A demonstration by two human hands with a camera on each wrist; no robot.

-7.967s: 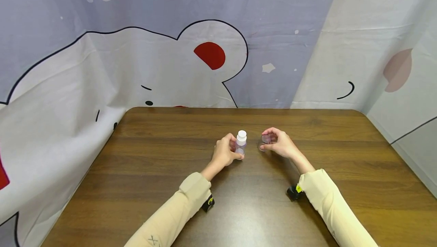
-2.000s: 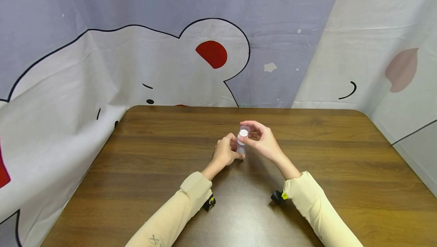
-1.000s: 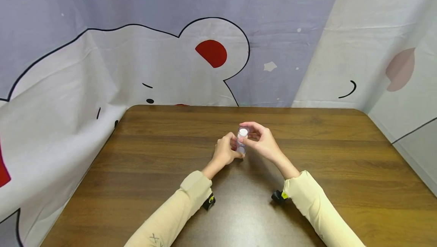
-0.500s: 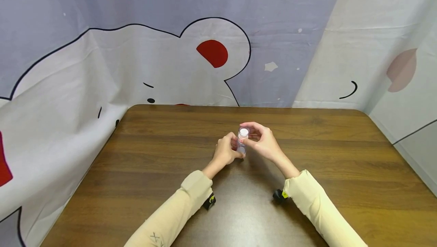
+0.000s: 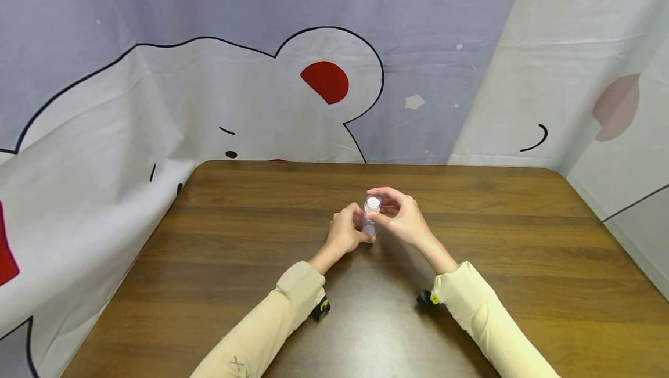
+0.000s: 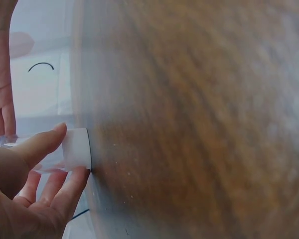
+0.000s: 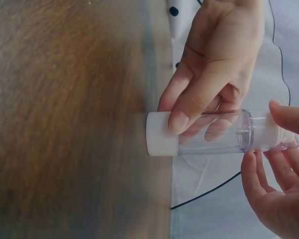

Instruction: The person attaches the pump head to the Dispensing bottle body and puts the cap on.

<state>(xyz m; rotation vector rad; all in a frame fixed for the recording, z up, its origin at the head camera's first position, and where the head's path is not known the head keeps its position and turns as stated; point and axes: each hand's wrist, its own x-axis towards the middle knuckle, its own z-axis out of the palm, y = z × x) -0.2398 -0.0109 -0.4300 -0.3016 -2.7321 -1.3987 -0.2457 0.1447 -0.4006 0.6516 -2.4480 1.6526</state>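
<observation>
A small clear pump bottle [image 7: 162, 142] with a white base and a white pump top stands upright on the table. My left hand [image 5: 342, 231] grips its lower part, the thumb [image 7: 189, 107] lying on the body near the base. Fitted over the white top is a clear cap [image 7: 263, 130], its rim meeting the bottle's shoulder in the right wrist view. My right hand [image 5: 406, 218] holds this cap between thumb and fingers. In the left wrist view, part of the bottle's body is hidden behind the left thumb and fingers.
The brown wooden table [image 5: 209, 250] reaches back to a printed curtain [image 5: 251, 105] behind its far edge. Black wrist cameras are strapped under both cream sleeves [image 5: 272, 317].
Eight seconds ago my right hand held the clear cap apart, right of the bottle. It has since moved left and brought the cap down over the white top. The left hand keeps its grip.
</observation>
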